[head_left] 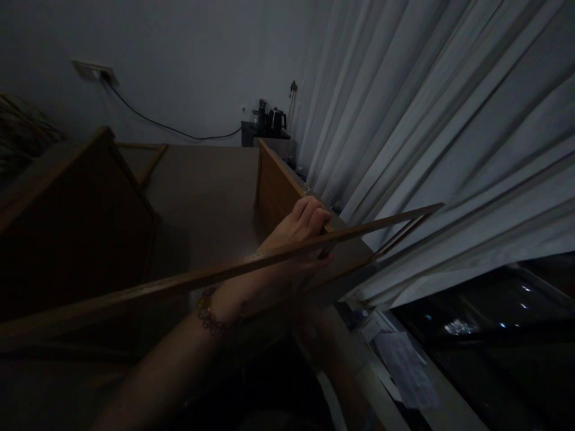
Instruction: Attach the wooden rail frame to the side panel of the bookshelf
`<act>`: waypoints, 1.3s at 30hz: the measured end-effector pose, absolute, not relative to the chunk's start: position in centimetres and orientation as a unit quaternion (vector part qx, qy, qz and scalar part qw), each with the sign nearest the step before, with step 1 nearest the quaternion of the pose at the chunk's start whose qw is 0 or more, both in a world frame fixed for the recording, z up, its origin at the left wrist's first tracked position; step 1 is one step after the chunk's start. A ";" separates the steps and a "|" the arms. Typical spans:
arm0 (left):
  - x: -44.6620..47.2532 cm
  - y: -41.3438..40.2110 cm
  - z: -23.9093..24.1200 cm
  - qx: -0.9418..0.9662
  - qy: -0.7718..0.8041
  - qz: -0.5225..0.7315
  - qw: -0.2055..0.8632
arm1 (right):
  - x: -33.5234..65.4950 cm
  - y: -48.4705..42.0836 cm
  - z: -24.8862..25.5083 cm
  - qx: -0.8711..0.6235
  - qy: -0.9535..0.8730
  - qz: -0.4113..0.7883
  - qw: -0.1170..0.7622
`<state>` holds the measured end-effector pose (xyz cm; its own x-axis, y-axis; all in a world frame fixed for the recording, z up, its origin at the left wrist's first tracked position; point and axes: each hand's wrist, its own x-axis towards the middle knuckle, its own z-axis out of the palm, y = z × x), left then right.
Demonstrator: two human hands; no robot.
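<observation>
A long wooden frame (pixel 206 278) crosses the view at a slant, from the lower left up to the curtain on the right. My left hand (pixel 308 218) has its fingers curled over wood at the frame's middle, with a fingertip or thumb showing beneath the rail. The left forearm, with a beaded bracelet (pixel 210 311) on the wrist, passes behind the rail. Just beyond the knuckles stands an upright wooden panel (pixel 278 179). My right hand (pixel 312 326) is low in the middle, dark and blurred; its fingers cannot be made out.
A dark wooden panel (pixel 81 221) stands at the left, with a smaller wooden frame piece (pixel 153 164) behind it. White curtains (pixel 426 120) hang at the right. Papers (pixel 406 365) lie below them. A black kettle (pixel 277 121) stands far back; a cable (pixel 166 127) runs along the wall.
</observation>
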<state>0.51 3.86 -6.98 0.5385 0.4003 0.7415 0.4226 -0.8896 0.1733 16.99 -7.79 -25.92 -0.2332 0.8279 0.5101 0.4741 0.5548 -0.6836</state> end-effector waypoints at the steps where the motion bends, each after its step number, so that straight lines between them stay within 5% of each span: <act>1: 0.5 3.9 -7.0 -0.877 -0.234 -0.419 0.012 | 17.2 -7.8 -26.0 -0.414 -0.779 0.187 0.432; 8: 0.6 4.0 -7.2 -0.879 -0.232 -0.417 0.009 | 19.3 -7.2 -27.0 -0.377 -0.879 0.098 0.276; 17: 0.6 3.7 -6.9 -0.875 -0.243 -0.419 -0.002 | 20.8 -5.9 -27.1 -0.365 -0.891 0.062 0.264; 23: 0.5 3.8 -7.1 -0.876 -0.242 -0.418 -0.010 | 20.0 -6.7 -28.0 -0.412 -0.840 0.133 0.328; 30: 0.6 3.8 -7.2 -0.875 -0.240 -0.420 0.010 | 17.6 -7.2 -26.6 -0.446 -0.727 0.150 0.501; 39: 0.5 3.8 -7.1 -0.875 -0.243 -0.418 0.006 | 17.1 -8.2 -28.1 -0.505 -0.688 0.132 0.504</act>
<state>0.55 3.80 -7.13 0.5324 0.4208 0.7345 0.4313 -0.8815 0.1923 17.13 -8.16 -28.05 0.0186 0.8285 0.5596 0.5623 0.4542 -0.6910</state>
